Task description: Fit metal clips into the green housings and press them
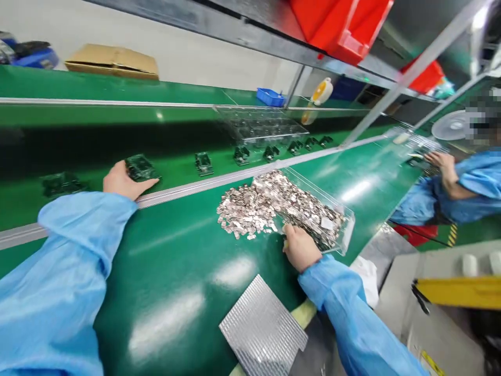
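My left hand (124, 181) is over the belt at the left, its fingers and thumb around a small dark part (141, 168) that looks like an electronic assembly. The fingertips are partly hidden. At the tray's near edge is my right hand (300, 249), fingers pinched together; what they hold, if anything, is hidden. Beside it a heap of small silvery metal pieces (246, 209) lies on the green bench. More of these pieces fill a tilted clear plastic tray (347, 235). A ridged silver plate (266, 329) rests at the bench's near edge.
Several similar dark parts (203, 163) stand along the green belt (176, 167), behind a metal rail (183, 189). A clear blister tray (266, 125) sits above them. Red bins (340, 26) hang overhead. At the right a co-worker's hand (442, 159) is over the bench.
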Demonstrator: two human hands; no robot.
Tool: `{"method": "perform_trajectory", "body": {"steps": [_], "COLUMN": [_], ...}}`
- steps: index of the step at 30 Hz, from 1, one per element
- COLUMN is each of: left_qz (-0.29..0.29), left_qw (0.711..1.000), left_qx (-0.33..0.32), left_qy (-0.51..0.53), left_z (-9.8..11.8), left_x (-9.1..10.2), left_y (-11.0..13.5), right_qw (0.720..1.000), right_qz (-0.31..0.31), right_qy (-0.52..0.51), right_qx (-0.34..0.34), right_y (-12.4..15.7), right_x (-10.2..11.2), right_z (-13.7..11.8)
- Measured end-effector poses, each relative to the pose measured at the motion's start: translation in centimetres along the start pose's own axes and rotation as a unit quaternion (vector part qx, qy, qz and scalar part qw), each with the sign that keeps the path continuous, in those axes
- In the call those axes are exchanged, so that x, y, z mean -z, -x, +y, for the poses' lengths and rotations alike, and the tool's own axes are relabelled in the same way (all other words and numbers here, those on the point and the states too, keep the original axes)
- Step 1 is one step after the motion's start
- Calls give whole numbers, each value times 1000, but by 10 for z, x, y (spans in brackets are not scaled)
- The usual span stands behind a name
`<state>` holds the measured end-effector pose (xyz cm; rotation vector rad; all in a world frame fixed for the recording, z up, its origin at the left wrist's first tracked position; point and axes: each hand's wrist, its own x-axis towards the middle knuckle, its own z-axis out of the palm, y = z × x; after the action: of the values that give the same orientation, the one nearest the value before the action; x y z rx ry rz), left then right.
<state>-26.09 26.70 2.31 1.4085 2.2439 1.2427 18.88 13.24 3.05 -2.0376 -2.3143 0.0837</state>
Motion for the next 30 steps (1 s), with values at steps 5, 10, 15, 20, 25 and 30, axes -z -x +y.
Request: {"method": "perform_trajectory", "body": {"steps": [5, 10, 15, 20, 25, 30], "left_qz": [35, -98, -292, -384, -387, -357], "left_qw": [992, 943, 832, 732, 701, 731], "left_qx": [12, -1, 75, 184, 245, 212], "left_qy": [120, 317, 465, 532, 548, 541], "left_z": [29, 56, 87, 120, 140, 137], "left_x": [1, -13, -10, -4, -9, -17], "left_y": [50, 136, 230, 292, 325, 339], "right_qw": [997, 988, 955, 839, 879, 906], "right_qz": [-18, 40, 114, 161, 230, 300], "right_qy": [-73, -144, -274, -520, -416, -296], "right_qx": [-36, -35, -8, -5, -41, -31], "right_y": [-2, 17, 63, 112, 136, 143], "right_x": [2, 2, 9, 4, -5, -10], "right_z": [8, 6, -13, -41, -63, -77]}}
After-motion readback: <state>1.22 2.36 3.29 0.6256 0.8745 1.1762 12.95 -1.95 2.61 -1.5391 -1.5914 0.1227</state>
